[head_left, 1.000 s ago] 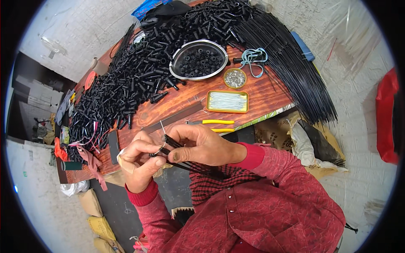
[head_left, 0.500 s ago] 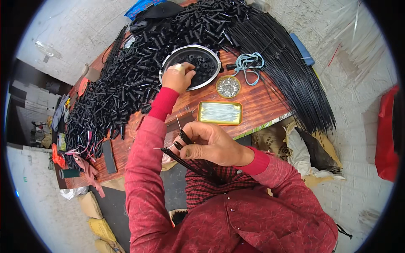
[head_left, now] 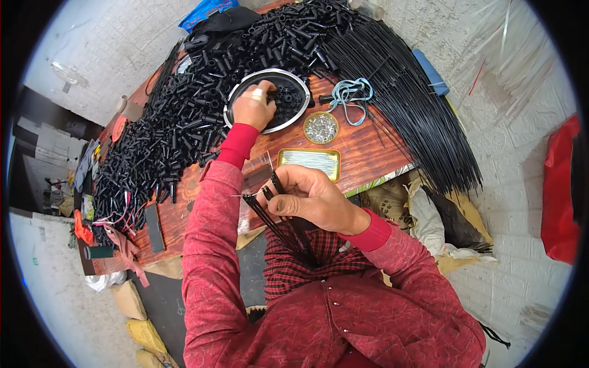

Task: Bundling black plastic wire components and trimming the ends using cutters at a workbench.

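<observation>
1. While the left hand (head_left: 253, 107) reaches into the round metal bowl (head_left: 296, 116) on the wooden table (head_left: 362, 153), its fingers curl together onto the small black tubes (head_left: 287, 101) lying there.
2. Near the table's front edge, the right hand (head_left: 310, 199) has its fingers clamped on a bundle of thin black rods (head_left: 279, 224), which slants down toward the lap.
3. A rectangular yellow tin (head_left: 310, 162) sits just beyond the right hand, a small round tin of metal bits (head_left: 321, 127) beside the bowl.
4. Heaps of black tubes (head_left: 178, 122) and long black rods (head_left: 405, 92) cover the far table.
</observation>
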Tool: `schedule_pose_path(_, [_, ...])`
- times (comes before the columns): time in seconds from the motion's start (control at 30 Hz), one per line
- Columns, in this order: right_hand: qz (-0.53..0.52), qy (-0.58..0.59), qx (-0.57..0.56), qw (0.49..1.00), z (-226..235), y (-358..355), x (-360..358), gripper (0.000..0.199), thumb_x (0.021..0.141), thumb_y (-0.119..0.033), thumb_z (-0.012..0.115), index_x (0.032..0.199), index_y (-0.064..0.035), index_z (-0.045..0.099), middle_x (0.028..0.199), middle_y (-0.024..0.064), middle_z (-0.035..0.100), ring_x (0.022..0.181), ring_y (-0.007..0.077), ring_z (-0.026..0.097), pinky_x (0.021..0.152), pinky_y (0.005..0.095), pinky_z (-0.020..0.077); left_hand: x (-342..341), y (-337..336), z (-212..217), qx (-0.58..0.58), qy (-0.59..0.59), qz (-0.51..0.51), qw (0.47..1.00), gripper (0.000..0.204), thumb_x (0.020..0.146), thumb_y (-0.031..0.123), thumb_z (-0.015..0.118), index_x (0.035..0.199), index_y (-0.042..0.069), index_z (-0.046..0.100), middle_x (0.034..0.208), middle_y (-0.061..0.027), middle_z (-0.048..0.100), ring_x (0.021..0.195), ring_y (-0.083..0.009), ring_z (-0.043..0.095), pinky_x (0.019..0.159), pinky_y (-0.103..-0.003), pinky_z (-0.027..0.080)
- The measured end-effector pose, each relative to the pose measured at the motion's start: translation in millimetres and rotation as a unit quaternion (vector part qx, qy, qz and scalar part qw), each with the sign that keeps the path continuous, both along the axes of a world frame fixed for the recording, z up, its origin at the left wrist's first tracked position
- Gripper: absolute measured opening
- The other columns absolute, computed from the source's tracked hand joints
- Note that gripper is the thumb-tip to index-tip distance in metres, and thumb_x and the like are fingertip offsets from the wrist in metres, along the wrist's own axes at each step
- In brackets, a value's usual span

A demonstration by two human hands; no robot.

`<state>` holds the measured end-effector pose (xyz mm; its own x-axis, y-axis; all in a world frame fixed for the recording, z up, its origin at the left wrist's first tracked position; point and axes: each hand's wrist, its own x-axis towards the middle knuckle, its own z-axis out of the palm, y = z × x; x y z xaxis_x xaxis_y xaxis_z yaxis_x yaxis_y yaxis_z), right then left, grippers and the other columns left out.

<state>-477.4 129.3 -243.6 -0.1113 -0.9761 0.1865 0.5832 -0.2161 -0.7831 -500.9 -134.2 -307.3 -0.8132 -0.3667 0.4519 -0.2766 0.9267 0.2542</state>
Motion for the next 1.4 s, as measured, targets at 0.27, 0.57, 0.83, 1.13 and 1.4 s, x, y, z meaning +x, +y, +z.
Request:
schedule_pose_path(0.27, [-0.049, 0.032, 0.010, 0.998, 0.4, -3.5, -2.5, 0.021, 0.094, -0.017, 0.064, 0.107, -0.0020, 0.059, 0.100, 0.0025, 0.065, 0.091, 0.0077, 0.061, 0.082, 0.0248, 0.0499, 125.7, 30.4, 73.6, 0.807, 0.098, -0.178, 0.554, 0.037, 0.087, -0.001, 0.063, 0.124, -0.004, 0.057, 0.117, -0.0185, 0.064, 0.097, -0.0217, 0.067, 0.086, -0.029, 0.056])
schedule_pose_path(0.57, [-0.007, 0.045, -0.018, 0.999, 10.5, -29.0, 40.2, 0.024, 0.093, -0.018, 0.066, 0.110, -0.0019, 0.061, 0.102, 0.0022, 0.066, 0.091, 0.0073, 0.061, 0.083, 0.0239, 0.0498, 219.9, 64.6, 106.2, 0.769, 0.175, -0.172, 0.590, 0.030, 0.091, 0.004, 0.061, 0.121, 0.001, 0.062, 0.113, -0.0167, 0.064, 0.093, -0.0222, 0.064, 0.087, -0.039, 0.058])
schedule_pose_path(0.83, [0.016, 0.082, -0.004, 0.996, 26.1, -28.7, 72.0, 0.026, 0.094, -0.020, 0.065, 0.112, -0.0015, 0.060, 0.100, 0.0010, 0.065, 0.086, 0.0062, 0.061, 0.075, 0.0232, 0.0515, 250.2, 71.1, 118.1, 0.767, 0.180, -0.214, 0.578, 0.026, 0.091, 0.005, 0.062, 0.117, -0.003, 0.062, 0.107, -0.0138, 0.067, 0.094, -0.0211, 0.068, 0.080, -0.029, 0.060])
schedule_pose_path(1.13, [0.018, 0.084, -0.004, 0.996, 25.0, -30.8, 75.5, 0.029, 0.094, -0.021, 0.065, 0.113, -0.0008, 0.059, 0.102, 0.0015, 0.065, 0.088, 0.0069, 0.061, 0.076, 0.0238, 0.0517, 251.9, 67.5, 110.1, 0.768, 0.217, -0.228, 0.558, 0.028, 0.089, -0.001, 0.062, 0.117, -0.003, 0.062, 0.113, -0.0180, 0.065, 0.095, -0.0211, 0.067, 0.081, -0.030, 0.059])
schedule_pose_path(1.4, [0.019, 0.083, 0.010, 0.996, 19.5, -32.9, 70.1, 0.030, 0.094, -0.021, 0.065, 0.114, -0.0006, 0.058, 0.101, 0.0010, 0.064, 0.088, 0.0067, 0.060, 0.075, 0.0230, 0.0504, 241.7, 77.8, 101.0, 0.782, 0.253, -0.230, 0.522, 0.027, 0.091, 0.003, 0.062, 0.117, 0.000, 0.062, 0.122, -0.0189, 0.061, 0.095, -0.0194, 0.065, 0.082, -0.033, 0.059])
